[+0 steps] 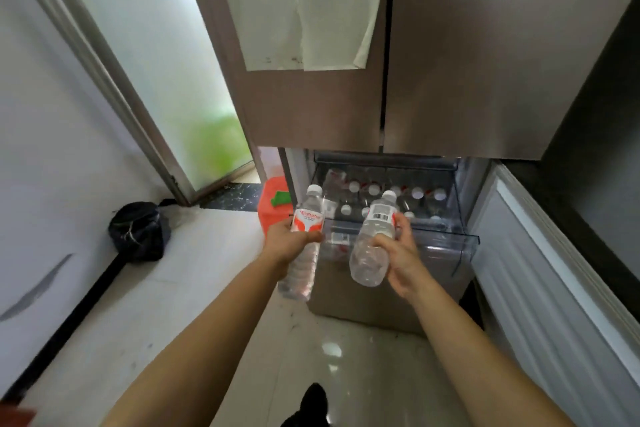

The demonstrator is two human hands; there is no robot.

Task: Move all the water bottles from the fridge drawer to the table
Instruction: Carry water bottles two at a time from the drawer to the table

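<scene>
My left hand (289,241) grips a clear water bottle (304,243) with a red and white label, held nearly upright in front of the open fridge drawer (446,237). In my right hand (401,258) is a second water bottle (372,243), tilted with its white cap toward the drawer and its base toward me. Both bottles hang in the air just in front of the drawer's clear front wall. Inside the drawer stand several more capped bottles (417,194), white caps up. No table is in view.
The fridge's upper doors (467,80) rise above the drawer, with white cloths hung over them. A red container (273,208) stands left of the fridge, a dark bag (138,230) by the left wall. A white cabinet (540,274) flanks the right. Pale tiled floor lies below.
</scene>
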